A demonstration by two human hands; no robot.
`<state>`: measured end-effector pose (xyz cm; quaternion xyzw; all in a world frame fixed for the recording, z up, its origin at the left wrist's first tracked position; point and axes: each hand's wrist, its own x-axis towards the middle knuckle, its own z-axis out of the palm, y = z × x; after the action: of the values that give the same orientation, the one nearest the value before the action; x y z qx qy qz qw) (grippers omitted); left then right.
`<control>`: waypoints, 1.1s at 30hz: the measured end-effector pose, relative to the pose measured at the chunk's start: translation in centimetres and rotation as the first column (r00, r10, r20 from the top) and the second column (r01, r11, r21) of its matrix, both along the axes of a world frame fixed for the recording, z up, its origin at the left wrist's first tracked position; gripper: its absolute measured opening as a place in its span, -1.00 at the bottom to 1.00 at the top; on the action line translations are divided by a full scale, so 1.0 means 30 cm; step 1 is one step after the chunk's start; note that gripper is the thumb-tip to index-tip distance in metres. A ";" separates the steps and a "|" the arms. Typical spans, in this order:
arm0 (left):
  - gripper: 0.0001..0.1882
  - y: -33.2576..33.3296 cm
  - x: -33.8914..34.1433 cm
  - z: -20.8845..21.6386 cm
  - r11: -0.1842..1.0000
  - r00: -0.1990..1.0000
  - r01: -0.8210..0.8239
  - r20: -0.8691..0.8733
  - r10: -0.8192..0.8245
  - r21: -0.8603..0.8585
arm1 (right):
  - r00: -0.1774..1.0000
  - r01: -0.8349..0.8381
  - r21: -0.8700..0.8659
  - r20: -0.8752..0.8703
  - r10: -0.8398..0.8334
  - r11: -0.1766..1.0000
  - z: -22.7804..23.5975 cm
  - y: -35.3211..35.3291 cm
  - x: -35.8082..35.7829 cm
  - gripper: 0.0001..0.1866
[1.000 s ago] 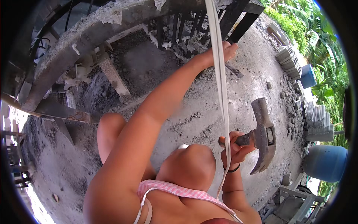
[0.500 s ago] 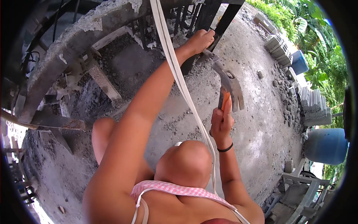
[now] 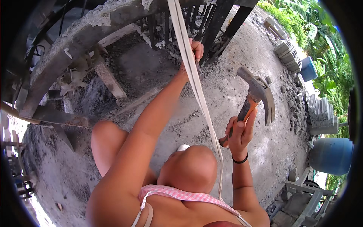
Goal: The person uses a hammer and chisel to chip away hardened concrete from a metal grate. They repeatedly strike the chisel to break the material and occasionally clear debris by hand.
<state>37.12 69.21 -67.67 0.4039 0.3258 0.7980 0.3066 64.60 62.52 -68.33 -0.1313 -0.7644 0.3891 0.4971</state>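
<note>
My right hand (image 3: 242,132) is closed around the handle of a claw hammer (image 3: 256,90), its steel head raised above the ground and its handle orange and dark. At the foot of a dark metal frame (image 3: 219,26), my left hand (image 3: 196,51) is closed on a short metal rod (image 3: 200,71), whose blunt end sticks out toward me. The rod's other end is hidden by the hand, so its exact kind does not show. The hammer head is apart from the rod, to its right. A pale strap (image 3: 191,64) hangs across the view, partly covering my left hand and wrist.
At the left, a cement-crusted metal beam (image 3: 56,51) curves over grey rubble and a slanting support (image 3: 109,80). Along the right lie concrete blocks (image 3: 289,55), loose stones (image 3: 290,94), stacked grey sheets (image 3: 319,109) and a blue barrel (image 3: 331,156). Grey grit covers the ground.
The hammer has moved away from the rod, to the right. My left hand has shifted slightly left and nearer, and the rod's free end now points toward me.
</note>
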 end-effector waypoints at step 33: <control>-0.44 0.105 0.026 0.023 0.938 0.737 -0.175 -0.671 -0.077 -0.299 | 0.981 -0.185 -0.096 -0.073 0.178 0.978 -0.023 0.131 -0.106 -0.38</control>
<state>37.91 72.36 -66.98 0.5963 0.5588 0.5360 0.2119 61.42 66.46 -69.03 -0.0737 -0.7359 0.4754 0.4765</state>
